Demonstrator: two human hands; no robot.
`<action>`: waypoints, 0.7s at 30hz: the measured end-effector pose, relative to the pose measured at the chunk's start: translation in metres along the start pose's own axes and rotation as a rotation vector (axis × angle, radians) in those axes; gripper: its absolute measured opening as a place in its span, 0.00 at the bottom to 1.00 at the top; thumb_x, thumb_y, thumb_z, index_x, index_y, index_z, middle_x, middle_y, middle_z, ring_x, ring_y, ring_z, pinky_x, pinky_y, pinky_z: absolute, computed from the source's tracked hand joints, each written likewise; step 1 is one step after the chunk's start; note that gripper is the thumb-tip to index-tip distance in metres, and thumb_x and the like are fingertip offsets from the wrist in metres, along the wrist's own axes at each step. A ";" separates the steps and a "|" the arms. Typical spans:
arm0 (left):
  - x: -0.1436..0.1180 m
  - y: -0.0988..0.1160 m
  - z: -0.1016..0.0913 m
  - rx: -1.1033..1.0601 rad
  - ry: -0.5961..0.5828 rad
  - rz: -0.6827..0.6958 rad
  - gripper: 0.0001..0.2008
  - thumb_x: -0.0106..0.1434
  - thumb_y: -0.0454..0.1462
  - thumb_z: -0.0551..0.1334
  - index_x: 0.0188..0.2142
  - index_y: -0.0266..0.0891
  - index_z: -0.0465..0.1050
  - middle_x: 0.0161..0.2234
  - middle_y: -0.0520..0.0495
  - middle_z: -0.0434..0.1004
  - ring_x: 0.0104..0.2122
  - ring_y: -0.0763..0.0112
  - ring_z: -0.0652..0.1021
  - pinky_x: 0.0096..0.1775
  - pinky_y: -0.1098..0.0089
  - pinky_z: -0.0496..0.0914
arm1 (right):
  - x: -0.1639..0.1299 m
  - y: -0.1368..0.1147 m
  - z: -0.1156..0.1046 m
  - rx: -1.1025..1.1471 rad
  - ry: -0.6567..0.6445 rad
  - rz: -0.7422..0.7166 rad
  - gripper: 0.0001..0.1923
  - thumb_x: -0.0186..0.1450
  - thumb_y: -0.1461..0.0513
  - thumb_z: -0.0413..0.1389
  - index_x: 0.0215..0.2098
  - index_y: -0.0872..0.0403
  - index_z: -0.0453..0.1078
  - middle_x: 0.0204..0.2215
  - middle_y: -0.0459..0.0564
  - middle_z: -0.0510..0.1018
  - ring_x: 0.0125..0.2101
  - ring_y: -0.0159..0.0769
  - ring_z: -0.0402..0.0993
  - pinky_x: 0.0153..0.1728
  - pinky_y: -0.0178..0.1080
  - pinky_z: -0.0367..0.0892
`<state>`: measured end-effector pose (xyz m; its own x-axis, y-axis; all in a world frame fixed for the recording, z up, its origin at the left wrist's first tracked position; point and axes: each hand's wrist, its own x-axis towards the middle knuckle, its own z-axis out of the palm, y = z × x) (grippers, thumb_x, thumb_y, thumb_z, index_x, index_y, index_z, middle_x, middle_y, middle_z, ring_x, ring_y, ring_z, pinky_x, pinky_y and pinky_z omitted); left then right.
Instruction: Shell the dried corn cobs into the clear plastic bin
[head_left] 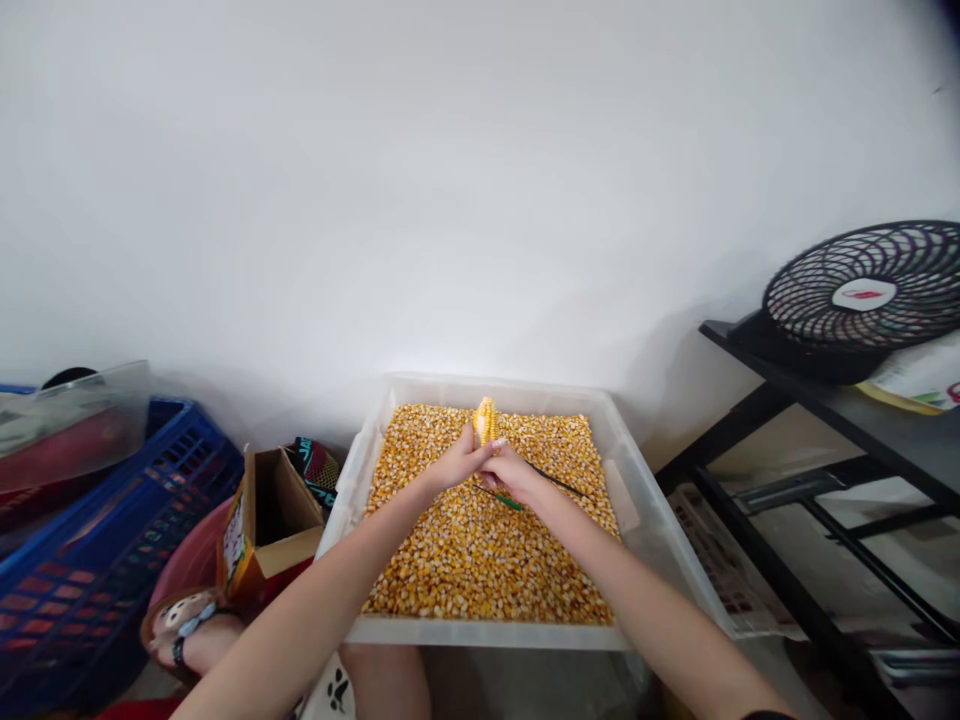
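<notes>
Fingers of the left hand (456, 462) and right hand (511, 474) grip a cob (488, 420), bare near nine o'clock, otherwise unstripped; loose kernels (480, 570) already cover the tub (487, 633).

We take this for a home, more exactly a cluttered corner of one, though we cannot tell which room. We see a plain white wall (480, 180) with everyday household goods crowded near it: a blue plastic basket (97, 540), an open cardboard box (291, 553) and a small black fan (862, 292) on a black-framed table (825, 408). A slipper (180, 613) with a cartoon animal face looks domestic to us, and a translucent storage tub (480, 633) holds loose corn kernels (487, 560).
</notes>
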<state>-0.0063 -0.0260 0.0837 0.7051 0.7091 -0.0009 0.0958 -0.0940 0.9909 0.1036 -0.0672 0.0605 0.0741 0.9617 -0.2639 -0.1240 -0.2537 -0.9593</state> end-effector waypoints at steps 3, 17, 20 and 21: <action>0.001 -0.001 -0.005 0.045 -0.034 0.041 0.20 0.54 0.49 0.57 0.36 0.36 0.56 0.29 0.50 0.64 0.29 0.73 0.70 0.31 0.69 0.69 | -0.002 -0.004 -0.007 0.000 -0.093 0.033 0.06 0.41 0.67 0.53 0.14 0.55 0.57 0.06 0.36 0.56 0.10 0.21 0.49 0.13 0.30 0.43; 0.000 0.007 -0.015 0.111 0.015 0.097 0.21 0.53 0.48 0.58 0.38 0.33 0.62 0.29 0.50 0.66 0.27 0.73 0.68 0.29 0.72 0.66 | -0.010 -0.018 -0.008 0.062 -0.292 0.066 0.08 0.46 0.65 0.58 0.21 0.56 0.61 0.10 0.36 0.59 0.11 0.22 0.52 0.15 0.30 0.48; -0.001 0.009 -0.011 0.096 0.134 0.022 0.22 0.52 0.50 0.58 0.36 0.34 0.61 0.27 0.51 0.65 0.25 0.74 0.67 0.26 0.73 0.65 | -0.008 -0.013 -0.001 -0.015 -0.181 0.037 0.08 0.46 0.64 0.58 0.24 0.55 0.62 0.11 0.37 0.63 0.11 0.23 0.54 0.14 0.30 0.49; -0.002 0.010 -0.011 0.090 0.145 0.014 0.22 0.53 0.50 0.58 0.36 0.34 0.61 0.26 0.51 0.65 0.25 0.74 0.67 0.26 0.73 0.65 | -0.008 -0.011 0.001 -0.050 -0.142 0.022 0.09 0.46 0.64 0.58 0.25 0.55 0.63 0.11 0.38 0.63 0.11 0.23 0.55 0.13 0.30 0.50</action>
<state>-0.0144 -0.0204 0.0948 0.5984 0.8003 0.0385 0.1543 -0.1622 0.9746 0.1037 -0.0716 0.0732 -0.0690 0.9600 -0.2715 -0.0747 -0.2763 -0.9582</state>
